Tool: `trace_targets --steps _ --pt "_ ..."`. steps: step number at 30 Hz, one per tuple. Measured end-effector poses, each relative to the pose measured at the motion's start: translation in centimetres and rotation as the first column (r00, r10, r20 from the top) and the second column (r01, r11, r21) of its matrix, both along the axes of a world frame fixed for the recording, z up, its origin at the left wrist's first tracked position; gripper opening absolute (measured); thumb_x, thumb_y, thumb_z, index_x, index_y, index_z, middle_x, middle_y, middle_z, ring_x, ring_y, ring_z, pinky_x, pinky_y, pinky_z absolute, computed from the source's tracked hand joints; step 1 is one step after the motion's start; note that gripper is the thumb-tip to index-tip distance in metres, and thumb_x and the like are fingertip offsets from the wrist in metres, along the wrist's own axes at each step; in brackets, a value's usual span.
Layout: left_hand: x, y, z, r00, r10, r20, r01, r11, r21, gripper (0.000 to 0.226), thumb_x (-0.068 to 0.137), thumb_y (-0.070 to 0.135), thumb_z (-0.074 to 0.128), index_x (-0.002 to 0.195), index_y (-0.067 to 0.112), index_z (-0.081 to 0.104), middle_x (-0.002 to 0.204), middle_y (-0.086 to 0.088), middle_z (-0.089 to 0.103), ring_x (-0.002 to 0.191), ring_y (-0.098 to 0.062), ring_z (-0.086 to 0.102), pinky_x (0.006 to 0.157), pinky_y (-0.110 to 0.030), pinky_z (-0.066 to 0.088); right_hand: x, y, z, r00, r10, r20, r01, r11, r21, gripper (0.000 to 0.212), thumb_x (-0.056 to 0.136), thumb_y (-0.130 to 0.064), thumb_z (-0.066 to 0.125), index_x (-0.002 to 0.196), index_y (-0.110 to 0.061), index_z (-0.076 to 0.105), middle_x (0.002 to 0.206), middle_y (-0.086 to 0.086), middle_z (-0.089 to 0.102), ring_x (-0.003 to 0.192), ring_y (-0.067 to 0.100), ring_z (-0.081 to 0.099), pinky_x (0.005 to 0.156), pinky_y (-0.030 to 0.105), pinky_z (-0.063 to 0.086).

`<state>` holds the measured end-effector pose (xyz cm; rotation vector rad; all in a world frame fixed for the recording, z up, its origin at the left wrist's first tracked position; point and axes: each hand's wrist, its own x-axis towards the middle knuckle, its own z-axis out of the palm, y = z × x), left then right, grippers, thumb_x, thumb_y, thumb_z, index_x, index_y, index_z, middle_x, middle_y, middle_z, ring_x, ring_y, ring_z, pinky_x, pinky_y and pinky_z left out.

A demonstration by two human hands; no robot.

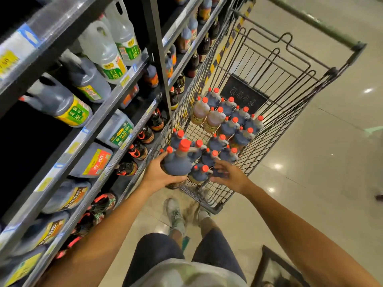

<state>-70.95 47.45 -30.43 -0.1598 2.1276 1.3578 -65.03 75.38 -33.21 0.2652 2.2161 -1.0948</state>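
My left hand (159,175) grips a dark jug with a red cap (178,162), lifted above the near end of a wire shopping cart (275,129). My right hand (228,175) reaches into the cart with fingers spread, touching the dark jugs (200,172) standing at the near end. Several more dark red-capped jugs (228,127) fill the cart, along with two amber ones (207,116) at its left side.
Store shelving (116,96) on the left holds rows of large dark and clear vinegar jugs and smaller bottles. The cart's handle bar (315,21) is at the far end. Shiny tiled floor (321,162) stretches to the right. My feet (186,216) stand just behind the cart.
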Motion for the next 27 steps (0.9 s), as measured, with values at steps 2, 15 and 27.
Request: trace_targets --steps 2,15,27 --pt "-0.3 0.5 -0.8 1.000 0.012 0.004 -0.012 1.000 0.005 0.065 0.062 0.004 0.094 0.115 0.018 0.059 0.099 0.015 0.064 0.085 0.005 0.062 0.064 -0.005 0.046 0.6 -0.2 -3.4 0.999 -0.045 0.027 0.045 0.999 0.013 0.069 0.084 -0.021 0.082 0.142 -0.006 0.047 0.126 0.005 0.056 0.120 0.024 0.058 0.099 0.022 0.048" --pt "0.0 1.2 -5.5 0.996 0.076 -0.036 -0.078 0.996 -0.040 0.071 0.058 0.008 0.097 0.113 0.033 0.060 0.097 0.030 0.068 0.090 0.020 0.062 0.072 -0.006 0.049 1.0 -2.8 -15.3 0.970 -0.236 -0.050 0.229 0.966 -0.118 0.071 0.066 -0.014 0.094 0.127 -0.017 0.057 0.120 -0.011 0.061 0.116 0.013 0.057 0.089 0.005 0.044" --pt "0.4 0.7 -7.1 0.986 0.146 -0.079 -0.144 0.989 0.027 0.067 0.058 0.006 0.096 0.107 0.036 0.061 0.098 0.036 0.069 0.097 0.014 0.064 0.079 -0.009 0.049 2.2 -5.6 -18.8 0.854 -0.508 -0.115 0.482 0.855 -0.192 0.088 0.058 -0.013 0.098 0.134 -0.023 0.055 0.132 -0.018 0.057 0.124 0.013 0.057 0.103 0.043 0.052"
